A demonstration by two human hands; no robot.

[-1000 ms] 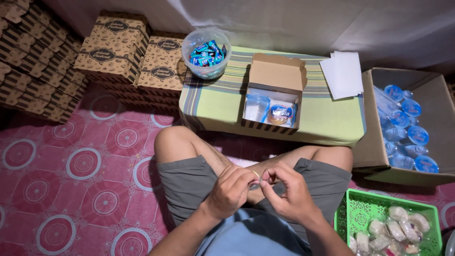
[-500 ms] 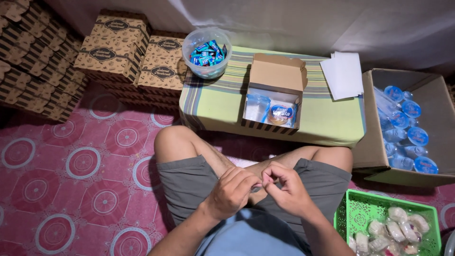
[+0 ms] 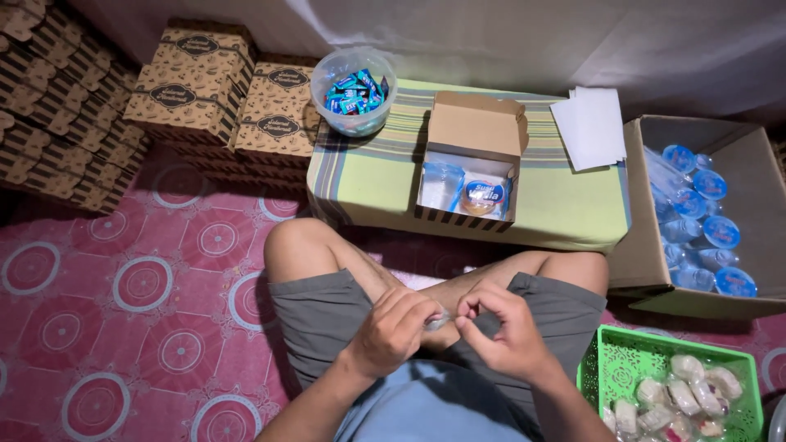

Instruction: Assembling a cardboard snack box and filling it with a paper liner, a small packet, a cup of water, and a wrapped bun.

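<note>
Head camera shows a small clear packet (image 3: 436, 321) pinched between the left hand (image 3: 393, 331) and right hand (image 3: 506, 334), both closed on it over the lap. At 12 o'clock, an open box (image 3: 471, 168) on the low table (image 3: 368, 176) already holds two items, with room left. At 4 o'clock, a green basket (image 3: 622, 368) holds more wrapped snacks.

Probably a home packing area: patterned floor mat (image 3: 123, 295), low cloth-covered table (image 3: 377, 180), stacked printed boxes (image 3: 188, 90), carton of sealed cups (image 3: 704, 221).
</note>
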